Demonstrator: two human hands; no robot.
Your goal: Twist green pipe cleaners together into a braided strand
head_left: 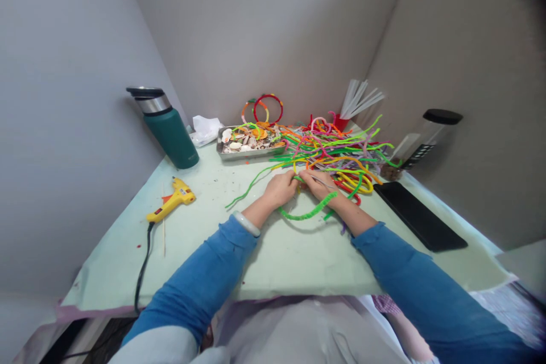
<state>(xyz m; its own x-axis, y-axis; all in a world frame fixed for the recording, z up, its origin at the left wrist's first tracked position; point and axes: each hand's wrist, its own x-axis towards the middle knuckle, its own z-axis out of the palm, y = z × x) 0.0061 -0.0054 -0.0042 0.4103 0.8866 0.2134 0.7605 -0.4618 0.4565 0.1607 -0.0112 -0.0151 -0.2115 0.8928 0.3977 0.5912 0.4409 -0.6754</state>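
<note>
Left hand and right hand are near each other, to the near right of the tray. Thumb and fingers of each are pinched on a green stem, at the narrow gap between the fingertips. A green arc bows out on the near side of the hands; whether it is one piece with the pinched stem cannot be told.

The tray contains shells. A pile of coloured stems adjoins its right end. Two rings stand behind it. Left of the tray: a green bottle, tilted in view, and, nearer the person, a yellow glue gun. Well to the tray's right: a black slab and a black-lidded jar.
</note>
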